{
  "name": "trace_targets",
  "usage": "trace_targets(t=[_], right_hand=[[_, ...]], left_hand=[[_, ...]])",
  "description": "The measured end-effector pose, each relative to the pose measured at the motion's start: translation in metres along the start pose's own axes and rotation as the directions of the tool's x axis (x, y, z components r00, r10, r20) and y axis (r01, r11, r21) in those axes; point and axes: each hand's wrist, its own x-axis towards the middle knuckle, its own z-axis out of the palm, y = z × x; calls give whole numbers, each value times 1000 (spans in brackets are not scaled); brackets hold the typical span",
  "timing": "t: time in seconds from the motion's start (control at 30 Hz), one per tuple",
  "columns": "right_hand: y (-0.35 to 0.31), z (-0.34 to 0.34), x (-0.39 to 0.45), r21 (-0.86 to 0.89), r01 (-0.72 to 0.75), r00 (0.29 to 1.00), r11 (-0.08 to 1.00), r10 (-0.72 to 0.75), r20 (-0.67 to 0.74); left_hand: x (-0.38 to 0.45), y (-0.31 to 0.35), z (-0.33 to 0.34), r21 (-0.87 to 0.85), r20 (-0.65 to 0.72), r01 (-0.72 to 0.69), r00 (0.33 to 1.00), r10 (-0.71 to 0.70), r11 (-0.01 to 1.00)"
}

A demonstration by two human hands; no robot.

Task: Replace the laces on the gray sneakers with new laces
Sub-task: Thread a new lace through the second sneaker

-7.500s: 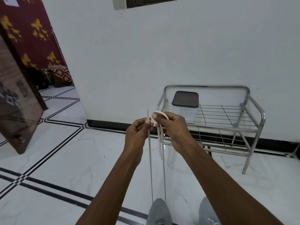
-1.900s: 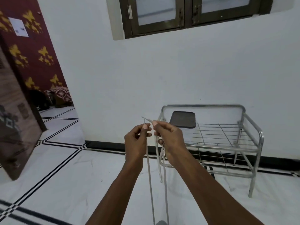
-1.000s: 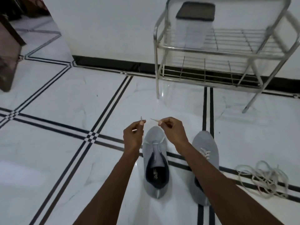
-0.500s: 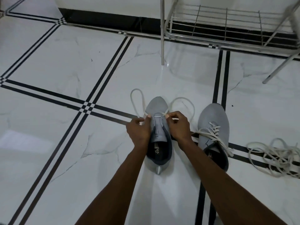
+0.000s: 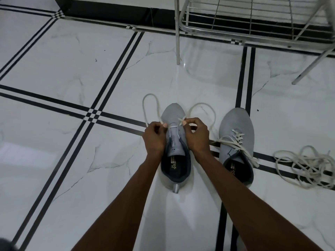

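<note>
Two gray sneakers stand on the white tiled floor, toes pointing away from me. The left sneaker (image 5: 174, 113) has a white lace (image 5: 148, 105) threaded only across its lowest eyelets, and the lace's two halves loop out onto the floor on either side. My left hand (image 5: 155, 136) pinches the lace at the sneaker's left side. My right hand (image 5: 195, 134) pinches the other end at its right side. The right sneaker (image 5: 235, 124) is laced with a white lace, its ends loose.
A tangled pile of white laces (image 5: 306, 165) lies on the floor to the right of the sneakers. A metal wire rack (image 5: 253, 20) stands at the back right against the black skirting, one leg just beyond the left sneaker.
My view has dropped from the wall to the floor. Both hands came down from chest height with the lace ends to the left sneaker's lowest eyelets, and the lace now loops on the floor.
</note>
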Motion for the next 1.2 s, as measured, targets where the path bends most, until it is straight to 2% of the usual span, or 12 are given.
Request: trace_targets(t=[0.3,0.47,0.63,0.8,0.93,1.07,1.2], right_hand=[[11,-1,-9,-76,18,999,997,-21,-37],[8,-5,-5,-50,-26,1000,998,25,-19],[5,-7,-4,-62,-21,999,998,19,-33],[-3,-5,-7,-65,3,1000,998,-4,-7],[-5,-3,-7,-62,-12,1000,998,12,7],[-7,-5,-8,-34,-51,999,998,50,-12],[-8,-7,-3,41,-129,992,991,129,-3]], left_hand=[[-10,-5,-1,-110,17,95,995,-93,989],[-13,-11,-15,-149,68,21,998,-11,989],[-10,-30,-39,69,-19,-86,996,87,994],[-9,-51,-57,251,122,-166,983,139,954],[-11,-48,-46,122,53,-138,990,133,983],[-15,-20,-29,-71,123,29,992,-21,997],[-6,-5,-17,-196,163,122,982,-90,973]])
